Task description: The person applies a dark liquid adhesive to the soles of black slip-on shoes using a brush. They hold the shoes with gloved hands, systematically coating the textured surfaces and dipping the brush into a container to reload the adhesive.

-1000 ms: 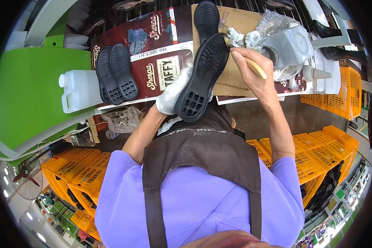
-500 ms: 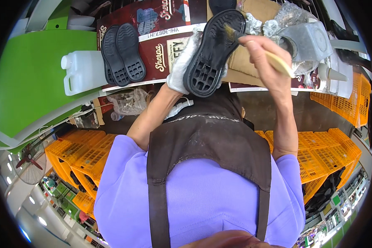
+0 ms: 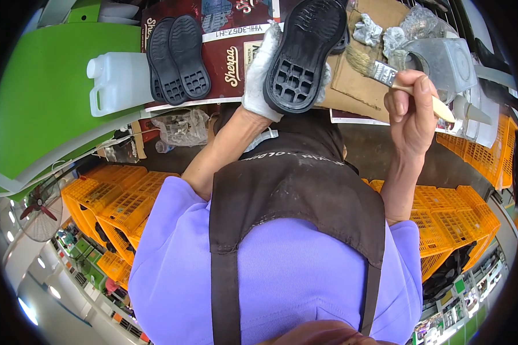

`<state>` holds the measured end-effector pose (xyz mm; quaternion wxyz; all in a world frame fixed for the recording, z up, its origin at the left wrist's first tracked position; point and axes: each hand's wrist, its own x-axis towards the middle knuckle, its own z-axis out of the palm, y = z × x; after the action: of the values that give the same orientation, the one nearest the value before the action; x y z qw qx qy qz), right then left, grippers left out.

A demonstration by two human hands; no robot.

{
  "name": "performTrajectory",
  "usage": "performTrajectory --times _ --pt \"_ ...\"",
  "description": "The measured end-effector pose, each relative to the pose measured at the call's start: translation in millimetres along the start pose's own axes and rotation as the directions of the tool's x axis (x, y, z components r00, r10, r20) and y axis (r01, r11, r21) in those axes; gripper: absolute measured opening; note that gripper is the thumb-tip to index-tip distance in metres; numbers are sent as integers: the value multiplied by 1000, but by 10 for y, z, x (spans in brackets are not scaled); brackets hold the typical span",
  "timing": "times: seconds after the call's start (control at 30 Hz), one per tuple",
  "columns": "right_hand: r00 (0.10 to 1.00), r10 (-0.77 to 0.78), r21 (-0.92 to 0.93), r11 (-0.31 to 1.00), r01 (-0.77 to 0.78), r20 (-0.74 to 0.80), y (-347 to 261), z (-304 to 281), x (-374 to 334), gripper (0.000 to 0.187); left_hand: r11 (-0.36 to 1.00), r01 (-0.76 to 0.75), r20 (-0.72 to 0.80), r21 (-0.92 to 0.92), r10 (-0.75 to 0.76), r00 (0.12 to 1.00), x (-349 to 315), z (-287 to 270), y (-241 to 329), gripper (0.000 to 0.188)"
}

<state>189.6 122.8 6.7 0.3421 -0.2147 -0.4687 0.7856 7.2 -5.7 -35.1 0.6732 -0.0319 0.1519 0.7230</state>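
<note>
- I record the left hand (image 3: pixel 260 86), white-gloved, gripping a black shoe sole (image 3: pixel 306 49), grid-patterned end toward the body.
- The bare right hand (image 3: pixel 413 109) has its fingers closed round a brush (image 3: pixel 384 73); the bristles stand apart from the sole, over cardboard (image 3: pixel 357 86) between the hands.
- Progress: the sole's upturned face looks partly glossy. I judge brushing begun; coverage cannot be certified.
- Just beyond the right hand: a clear wide-mouthed container (image 3: pixel 452 60), contents indeterminable.
- Left of the left hand: two soles (image 3: pixel 187 60), overlapping and unheld; whether treated, I cannot tell.
- Farther left: a capped white jug (image 3: pixel 124 80), fill level not discernible.
- Outward of the right forearm: orange crates (image 3: pixel 443 215), dark items (image 3: pixel 452 273) showing among them.
</note>
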Motion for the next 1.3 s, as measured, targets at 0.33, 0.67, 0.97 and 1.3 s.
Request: performTrajectory --times 0.33,0.67,0.97,1.3 --pt "998 38 190 981 -27 -56 65 -35 -62 32 998 -63 -21 22 63 998 -46 160 -1 59" --pt "996 43 246 969 -22 -80 78 -58 -78 32 994 -106 95 36 103 990 -64 63 -1 69" --pt "993 61 261 965 -32 -104 106 -103 -85 31 988 -111 -19 108 113 993 -43 105 -23 75" --pt "979 92 258 965 -43 -183 94 -78 -69 28 918 -95 18 386 96 995 -120 28 -8 81"
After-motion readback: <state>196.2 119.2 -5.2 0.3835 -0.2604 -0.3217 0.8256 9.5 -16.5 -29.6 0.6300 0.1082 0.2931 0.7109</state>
